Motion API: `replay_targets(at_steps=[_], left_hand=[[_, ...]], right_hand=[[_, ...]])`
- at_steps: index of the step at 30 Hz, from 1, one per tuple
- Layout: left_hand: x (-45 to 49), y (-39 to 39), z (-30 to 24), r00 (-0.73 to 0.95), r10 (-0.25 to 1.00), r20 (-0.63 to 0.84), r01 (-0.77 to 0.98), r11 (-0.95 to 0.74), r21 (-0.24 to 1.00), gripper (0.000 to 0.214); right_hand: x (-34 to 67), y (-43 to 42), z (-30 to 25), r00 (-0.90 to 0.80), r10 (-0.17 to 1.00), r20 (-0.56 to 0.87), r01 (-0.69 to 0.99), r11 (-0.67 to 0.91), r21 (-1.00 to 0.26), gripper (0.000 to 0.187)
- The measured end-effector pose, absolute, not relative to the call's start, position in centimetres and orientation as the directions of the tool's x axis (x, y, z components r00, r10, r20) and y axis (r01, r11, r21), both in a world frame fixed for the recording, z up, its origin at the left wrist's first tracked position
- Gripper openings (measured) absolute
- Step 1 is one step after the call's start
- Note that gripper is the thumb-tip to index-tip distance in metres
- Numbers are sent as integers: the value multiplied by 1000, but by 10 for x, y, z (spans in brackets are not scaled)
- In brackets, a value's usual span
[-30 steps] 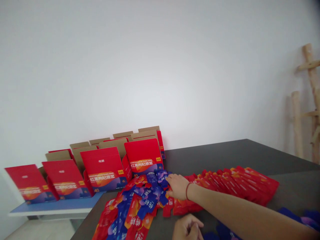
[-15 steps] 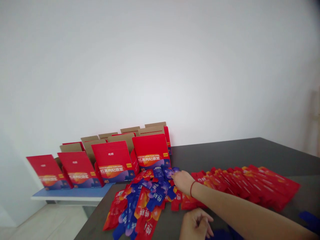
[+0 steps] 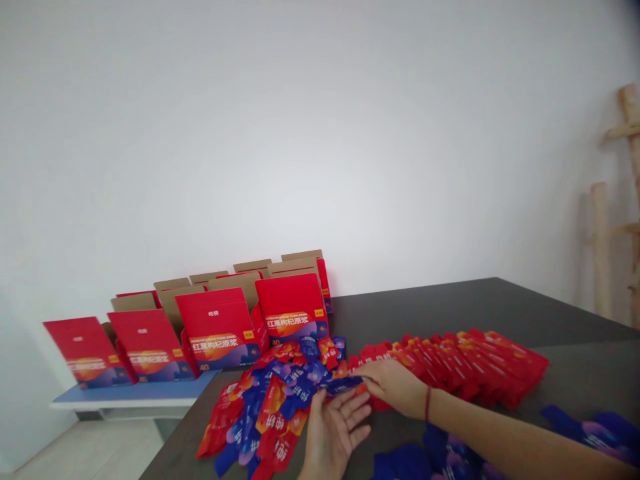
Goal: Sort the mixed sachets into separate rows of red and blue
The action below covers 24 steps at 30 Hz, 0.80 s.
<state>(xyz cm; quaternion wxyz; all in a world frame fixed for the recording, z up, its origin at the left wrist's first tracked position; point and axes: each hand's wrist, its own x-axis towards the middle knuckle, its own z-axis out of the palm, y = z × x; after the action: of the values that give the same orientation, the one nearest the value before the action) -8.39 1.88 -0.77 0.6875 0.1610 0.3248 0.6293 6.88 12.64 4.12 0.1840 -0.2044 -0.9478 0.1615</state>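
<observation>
A heap of red and blue sachets [image 3: 280,400] lies on the dark table [image 3: 450,307]. My right hand [image 3: 395,387], with a red string on its wrist, pinches a blue sachet [image 3: 343,385] at the heap's right edge. Just below it my left hand [image 3: 333,433] is palm up with its fingers spread under that sachet. A long fanned row of red sachets [image 3: 460,363] stretches to the right behind my right hand.
Several open red cartons [image 3: 220,330] with brown flaps stand in a row on a low blue-topped bench [image 3: 125,393] against the white wall. More blue sachets [image 3: 590,430] lie at the lower right. A wooden rack [image 3: 620,213] stands at the far right.
My right hand drew back from the far side of the heap toward me with a blue sachet. My left hand went from a loose fist to an open palm beneath it.
</observation>
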Motion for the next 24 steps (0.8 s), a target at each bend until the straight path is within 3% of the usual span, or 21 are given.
replay_targets(at_steps=[3, 6, 9, 13, 16, 19, 24], left_hand=[[-89, 4, 4, -140, 933, -330, -796, 92, 598, 52], [-91, -3, 5, -377, 852, -364, -777, -76, 625, 33], [-94, -3, -1, -371, 852, -370, -814, -106, 571, 30], [-97, 1, -8, 148, 920, -362, -756, 341, 559, 88], [-98, 5, -12, 332, 913, -235, -650, 402, 645, 94], [-96, 6, -14, 279, 937, -210, -653, 346, 673, 84], [-91, 5, -25, 64, 981, -182, -525, 188, 830, 43]], right_hand=[[64, 117, 30, -930, 240, 278, 131, 924, -358, 38], [53, 114, 23, -944, 171, 283, 44, 914, -404, 40], [42, 115, 27, -867, 303, 394, -23, 767, -641, 40], [34, 125, 38, -680, 586, 441, -63, 552, -831, 26], [33, 132, 41, -623, 687, 375, -44, 448, -893, 18], [33, 133, 37, -620, 735, 275, -44, 318, -947, 15], [28, 123, 34, -685, 720, 114, -82, 79, -993, 12]])
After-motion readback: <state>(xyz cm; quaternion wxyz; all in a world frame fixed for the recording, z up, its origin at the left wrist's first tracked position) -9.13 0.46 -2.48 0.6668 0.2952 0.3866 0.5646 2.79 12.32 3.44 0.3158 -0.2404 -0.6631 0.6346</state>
